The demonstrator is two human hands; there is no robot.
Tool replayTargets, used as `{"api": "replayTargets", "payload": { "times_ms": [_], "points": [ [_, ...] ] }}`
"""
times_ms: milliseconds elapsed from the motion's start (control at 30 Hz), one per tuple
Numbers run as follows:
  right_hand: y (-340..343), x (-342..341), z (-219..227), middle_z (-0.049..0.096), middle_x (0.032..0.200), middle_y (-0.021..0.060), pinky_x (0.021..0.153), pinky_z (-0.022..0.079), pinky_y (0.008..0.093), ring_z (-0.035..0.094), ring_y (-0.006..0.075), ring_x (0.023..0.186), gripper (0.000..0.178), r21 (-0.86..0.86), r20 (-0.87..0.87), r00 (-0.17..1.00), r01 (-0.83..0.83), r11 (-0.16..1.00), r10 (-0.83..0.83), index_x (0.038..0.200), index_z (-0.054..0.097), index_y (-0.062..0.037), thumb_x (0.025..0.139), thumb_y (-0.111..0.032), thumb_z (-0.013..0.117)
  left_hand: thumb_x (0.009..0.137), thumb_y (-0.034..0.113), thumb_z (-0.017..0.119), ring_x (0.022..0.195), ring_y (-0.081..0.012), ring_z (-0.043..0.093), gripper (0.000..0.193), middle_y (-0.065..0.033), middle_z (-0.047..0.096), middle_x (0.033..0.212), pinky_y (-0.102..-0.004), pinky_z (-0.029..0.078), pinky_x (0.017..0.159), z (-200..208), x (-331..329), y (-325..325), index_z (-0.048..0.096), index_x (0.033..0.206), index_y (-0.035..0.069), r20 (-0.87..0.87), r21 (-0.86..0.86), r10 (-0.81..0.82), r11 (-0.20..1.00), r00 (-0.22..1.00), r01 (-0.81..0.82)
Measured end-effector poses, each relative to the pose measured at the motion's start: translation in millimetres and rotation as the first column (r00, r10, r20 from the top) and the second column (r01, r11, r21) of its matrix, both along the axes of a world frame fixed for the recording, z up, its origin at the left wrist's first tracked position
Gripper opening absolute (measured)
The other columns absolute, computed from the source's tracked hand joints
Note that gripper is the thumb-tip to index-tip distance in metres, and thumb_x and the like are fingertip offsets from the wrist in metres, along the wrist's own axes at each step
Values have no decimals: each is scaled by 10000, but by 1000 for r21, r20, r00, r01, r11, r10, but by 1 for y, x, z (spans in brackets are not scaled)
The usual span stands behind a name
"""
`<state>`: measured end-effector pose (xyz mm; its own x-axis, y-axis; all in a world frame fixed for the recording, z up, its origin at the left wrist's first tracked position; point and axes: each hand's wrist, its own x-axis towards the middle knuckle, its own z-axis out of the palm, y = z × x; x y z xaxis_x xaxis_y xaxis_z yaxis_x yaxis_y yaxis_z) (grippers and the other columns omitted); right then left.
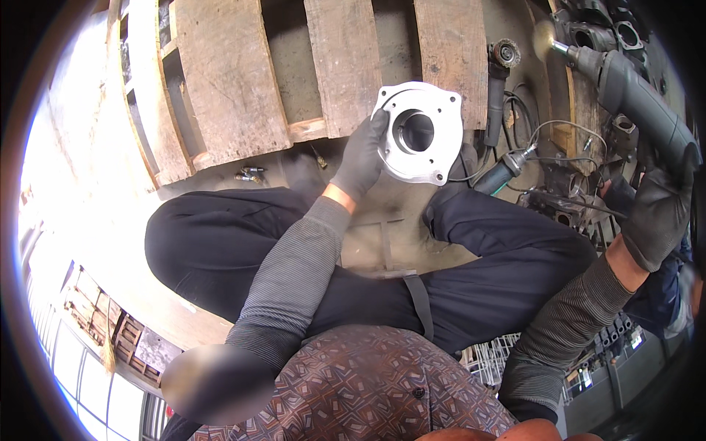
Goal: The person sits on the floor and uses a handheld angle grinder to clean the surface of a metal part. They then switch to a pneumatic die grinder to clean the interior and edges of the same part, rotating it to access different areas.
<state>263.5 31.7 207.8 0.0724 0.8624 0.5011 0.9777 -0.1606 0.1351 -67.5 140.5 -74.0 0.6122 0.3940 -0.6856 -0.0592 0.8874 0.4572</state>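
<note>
Metal flange (446,121): one, silver, rounded-square outline, large central bore, small holes about the face; upper centre of the frame, raised in the left hand, bore facing the camera.

Listed left to right:

- Broom (108,356): straw-coloured, lower left.
- Wooden pallet (232,73): worn planks with gaps, upper left to upper centre.
- Small metal fittings (252,174): lying together, left of centre, just below the pallet's edge.
- Left hand (360,158): dark glove; fingers grasping the flange by its left edge.
- Green-and-black tool (500,175): lying tilted, right of centre.
- Angle grinder (497,99): dark body, round wire brush at top, above the preceding item; beside the pallet.
- Metal castings (627,34): dark, upper right.
- Long grey power tool (640,95): upper right, slanting; blurred pale tip toward upper left.
- Right hand (662,209): dark glove, right edge; fingers wrapped around the power tool's rear end, partly shadowed.
</note>
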Motion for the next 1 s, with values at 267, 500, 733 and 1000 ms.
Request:
{"api": "replayTargets", "payload": {
  "times_ms": [267,500,733,1000],
  "points": [
    [3,-14,-3,601,1337,203,1121,517,530,615,367,1264,371,208,-937,346,425,881,54,1387,543,-40,1018,-76,571,1119,394,506,1126,-188,671,502,-105,682,1293,-333,538,1027,7,5,2,566,1380,-30,23,-139,111,985,994,-106],
    [-17,1,-8,604,1391,241,1090,560,542,634,362,1276,464,139,-855,511,385,913,-85,1447,555,-13,1011,100,442,1117,418,493,962,-191,697,398,-70,704,1186,-342,613,751,14,10,12,617,1349,120,8,-431,231,879,973,-205],
    [-10,-6,-12,610,1387,202,1074,574,542,633,332,1270,423,172,-852,522,361,917,-45,1441,564,-7,1033,68,477,1088,465,540,695,-140,629,372,-47,725,931,-261,407,478,14,13,23,656,1171,121,-201,-470,201,839,959,-274],
    [-11,-5,-16,574,1434,199,1172,471,559,588,363,1310,379,205,-943,326,400,893,70,1431,583,-52,1058,-11,526,1057,551,540,1016,-450,667,616,-252,716,1047,-474,514,918,47,38,61,637,1188,-43,-511,842,243,335,825,423]
  ]
}}
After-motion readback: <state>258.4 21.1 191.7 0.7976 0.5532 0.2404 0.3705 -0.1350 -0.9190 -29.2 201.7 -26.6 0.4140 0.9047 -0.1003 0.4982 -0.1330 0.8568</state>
